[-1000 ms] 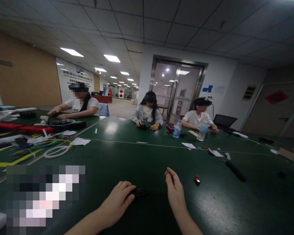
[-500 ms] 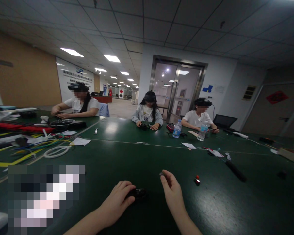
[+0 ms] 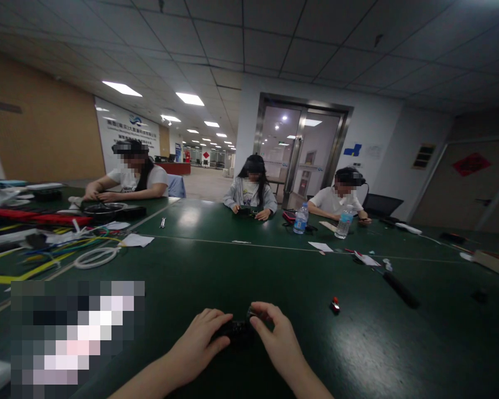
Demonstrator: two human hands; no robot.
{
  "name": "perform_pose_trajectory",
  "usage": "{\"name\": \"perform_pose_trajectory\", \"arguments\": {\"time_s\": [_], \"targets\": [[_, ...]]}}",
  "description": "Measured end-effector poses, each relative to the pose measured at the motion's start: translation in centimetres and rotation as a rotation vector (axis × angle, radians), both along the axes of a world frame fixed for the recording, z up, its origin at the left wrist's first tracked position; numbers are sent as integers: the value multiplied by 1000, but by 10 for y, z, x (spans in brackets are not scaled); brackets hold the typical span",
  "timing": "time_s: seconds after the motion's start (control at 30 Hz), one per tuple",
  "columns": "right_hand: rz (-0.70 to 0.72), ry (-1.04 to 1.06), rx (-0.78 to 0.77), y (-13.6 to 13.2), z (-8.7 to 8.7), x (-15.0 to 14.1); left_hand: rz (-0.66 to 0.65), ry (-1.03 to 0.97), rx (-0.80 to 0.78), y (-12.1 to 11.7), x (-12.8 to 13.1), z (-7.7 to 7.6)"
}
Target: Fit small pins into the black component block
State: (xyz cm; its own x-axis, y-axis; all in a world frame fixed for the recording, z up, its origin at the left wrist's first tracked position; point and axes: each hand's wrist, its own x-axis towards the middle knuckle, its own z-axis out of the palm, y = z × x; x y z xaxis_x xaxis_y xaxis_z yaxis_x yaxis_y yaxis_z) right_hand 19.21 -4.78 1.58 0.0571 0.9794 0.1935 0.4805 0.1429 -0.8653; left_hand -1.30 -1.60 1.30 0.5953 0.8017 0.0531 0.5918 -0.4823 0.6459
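The left hand (image 3: 203, 337) gripped the left end of a dark part (image 3: 236, 328) between thumb and fingers, at the middle of the worktop's (image 3: 199, 280) near edge. The right hand (image 3: 278, 331) pinched a small piece (image 3: 250, 312), perhaps metal, its fingertips just beside the part's right end; blur and shade hid whether the two touched. A red-and-silver item (image 3: 335, 306) lay to the right, with a black rod (image 3: 400, 290) beyond it, toward the right edge. Two bottles (image 3: 301, 219) (image 3: 344, 223) stood upright near the far edge.

green table (image 3: 216, 271), clear bottles (image 3: 301, 219), white papers (image 3: 137, 240), coiled white tube (image 3: 96, 258)
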Motion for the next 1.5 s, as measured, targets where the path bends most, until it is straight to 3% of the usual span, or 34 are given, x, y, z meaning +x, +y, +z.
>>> {"name": "perform_pose_trajectory", "arguments": {"time_s": [0.47,1.5], "targets": [[180,-226,-57,-10,6,-14,-4,8,5,-1,1,2],[221,-316,-38,-9,7,-14,-9,6,42,0,1,-3]]}}
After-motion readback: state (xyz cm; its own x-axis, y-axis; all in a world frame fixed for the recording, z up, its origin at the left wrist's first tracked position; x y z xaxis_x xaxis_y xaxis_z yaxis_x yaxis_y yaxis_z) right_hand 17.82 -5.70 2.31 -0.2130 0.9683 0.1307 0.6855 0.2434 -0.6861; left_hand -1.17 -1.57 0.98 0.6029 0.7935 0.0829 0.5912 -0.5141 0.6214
